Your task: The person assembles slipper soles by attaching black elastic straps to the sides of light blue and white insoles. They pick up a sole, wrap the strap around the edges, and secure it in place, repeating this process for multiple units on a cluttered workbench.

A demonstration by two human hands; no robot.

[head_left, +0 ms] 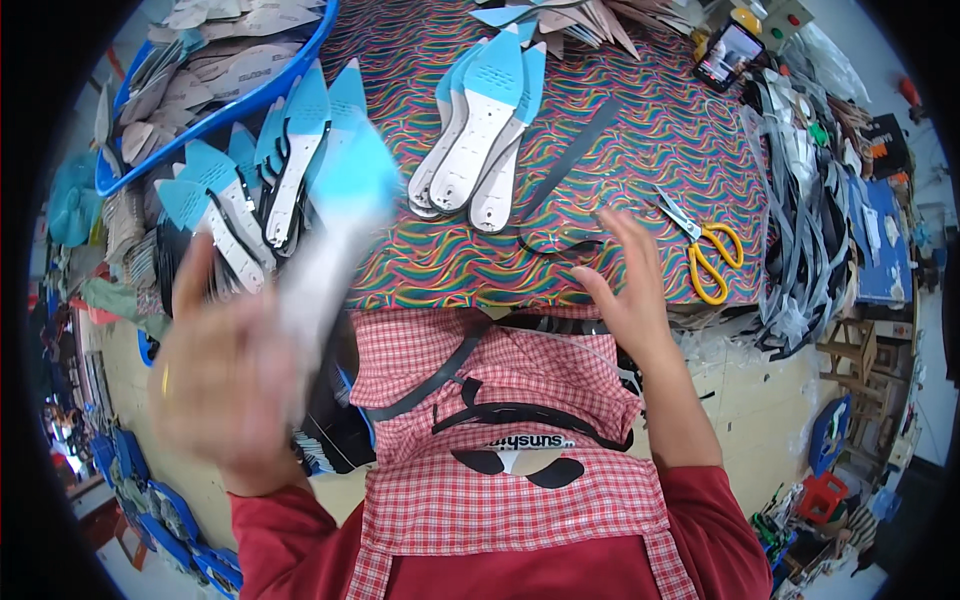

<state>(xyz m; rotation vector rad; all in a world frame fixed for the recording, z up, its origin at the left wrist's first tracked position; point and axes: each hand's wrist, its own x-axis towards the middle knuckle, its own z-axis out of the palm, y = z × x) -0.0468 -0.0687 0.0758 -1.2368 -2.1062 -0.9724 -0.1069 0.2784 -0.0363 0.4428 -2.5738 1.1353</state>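
My left hand [225, 375], smeared by motion, grips a blue-and-white shoe insole [350, 190], which is blurred too. It is raised at the table's left front corner, in front of a heap of similar insoles [290, 150]. My right hand [637, 290] is over the front edge of the table, thumb and fingers apart, holding nothing. Close to its fingertips lies a thin dark loop of strip [560, 247]. A fanned stack of insoles [475, 140] lies left of a flat grey strip [575, 155]. Yellow-handled scissors [705, 245] rest open-bladed to the right.
A blue basket [225, 118] of grey-brown cut pieces stands at the far left. More pointed pieces [590, 20] lie at the back. A phone [730, 55] leans at the back right. Bundled grey strips [800, 210] hang along the right side. Another dark strip [430, 385] crosses my checked apron.
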